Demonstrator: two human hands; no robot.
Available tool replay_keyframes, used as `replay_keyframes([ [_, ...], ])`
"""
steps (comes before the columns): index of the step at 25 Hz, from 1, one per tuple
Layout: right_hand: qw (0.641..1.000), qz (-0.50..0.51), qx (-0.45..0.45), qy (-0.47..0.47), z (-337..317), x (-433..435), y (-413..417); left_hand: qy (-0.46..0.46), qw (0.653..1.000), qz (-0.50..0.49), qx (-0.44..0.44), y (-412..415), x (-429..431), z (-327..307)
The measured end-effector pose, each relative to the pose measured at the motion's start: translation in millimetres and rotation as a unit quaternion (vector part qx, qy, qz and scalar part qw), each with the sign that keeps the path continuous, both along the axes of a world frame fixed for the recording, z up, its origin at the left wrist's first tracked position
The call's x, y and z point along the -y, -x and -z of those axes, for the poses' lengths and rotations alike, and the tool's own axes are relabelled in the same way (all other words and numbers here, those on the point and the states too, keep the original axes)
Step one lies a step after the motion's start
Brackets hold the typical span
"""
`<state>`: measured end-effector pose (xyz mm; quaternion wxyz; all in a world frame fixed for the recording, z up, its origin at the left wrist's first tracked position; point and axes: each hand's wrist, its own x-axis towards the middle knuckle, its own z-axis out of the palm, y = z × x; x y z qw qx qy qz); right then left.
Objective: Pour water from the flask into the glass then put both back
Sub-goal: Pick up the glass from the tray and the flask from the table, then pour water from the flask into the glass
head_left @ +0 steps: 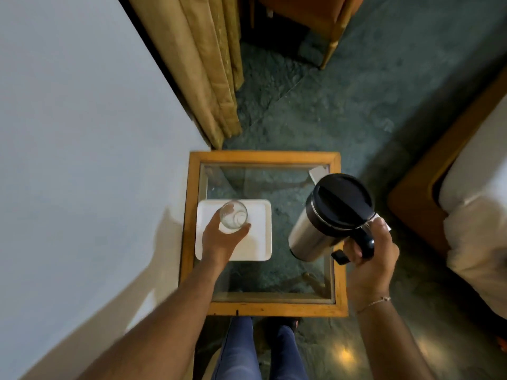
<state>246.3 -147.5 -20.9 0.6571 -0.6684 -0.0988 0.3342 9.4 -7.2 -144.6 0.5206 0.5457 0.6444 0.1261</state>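
A clear drinking glass [233, 216] stands upright over the white square tray [259, 244] on the left half of the small table. My left hand [219, 237] is wrapped around its near side. A steel flask [323, 220] with a black lid and black handle hangs above the table's right side, tilted slightly away from me. My right hand [369, 255] grips its handle. Whether the glass rests on the tray or is lifted, I cannot tell. No water stream is visible.
The table [263, 157] has a glass top in an orange wooden frame. A pale wall runs along the left, with a tan curtain [203, 67] behind. A bed with white linen [477, 204] is at the right, a wooden chair [315, 20] far back. My legs stand at the near edge.
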Motion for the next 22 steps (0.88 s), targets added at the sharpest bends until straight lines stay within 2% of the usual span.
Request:
replay_keyframes([
  [3, 0.999, 0.016, 0.025, -0.015, -77, -18, -10, -0.011, 0.999, 0.012, 0.036, 8, -8, -54],
  [6, 0.997, 0.028, 0.049, -0.043, -168, -35, -12, -0.016, 0.995, -0.001, 0.1, 12, -22, -136],
  [10, 0.994, 0.052, 0.056, -0.084, -268, -53, -20, -0.135, 0.984, 0.019, 0.115, 8, -46, -234],
  [14, 0.984, 0.052, 0.057, -0.164, -372, -68, -31, -0.177, 0.964, 0.001, 0.198, -5, -69, -339],
  [17, 0.978, 0.044, 0.085, -0.185, -446, -81, -41, -0.218, 0.944, 0.009, 0.248, -17, -85, -410],
  [22, 0.966, 0.043, 0.11, -0.232, -567, -96, -58, -0.287, 0.914, 0.043, 0.283, -32, -101, -519],
])
